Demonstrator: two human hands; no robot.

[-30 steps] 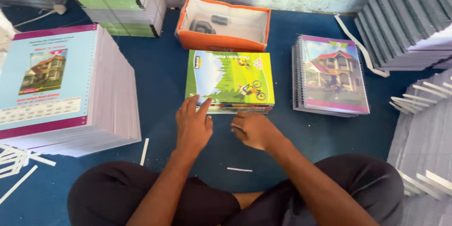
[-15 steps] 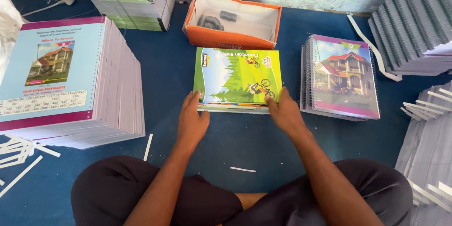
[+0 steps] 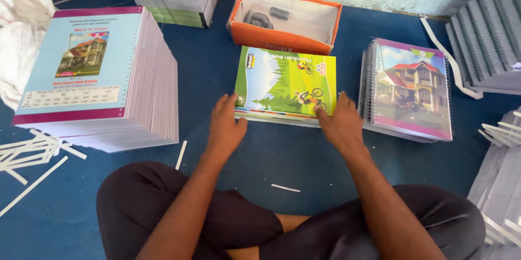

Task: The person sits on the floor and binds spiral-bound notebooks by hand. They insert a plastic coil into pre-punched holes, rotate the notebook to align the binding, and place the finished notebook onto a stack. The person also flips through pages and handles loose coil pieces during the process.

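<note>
My left hand (image 3: 225, 127) and right hand (image 3: 339, 124) lie open, flat against the near edge of the small stack of green-covered notebooks (image 3: 286, 84) on the blue floor mat (image 3: 260, 151). Nothing clenched. Tall stack of blue-covered pads (image 3: 89, 70) left, spiral-bound house-cover notebooks (image 3: 412, 89) right.

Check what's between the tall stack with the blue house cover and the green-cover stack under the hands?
Head view: bare blue floor separates the tall blue-cover stack from the green-cover stack; only a white paper strip lies at its near end, by the left hand.
</note>
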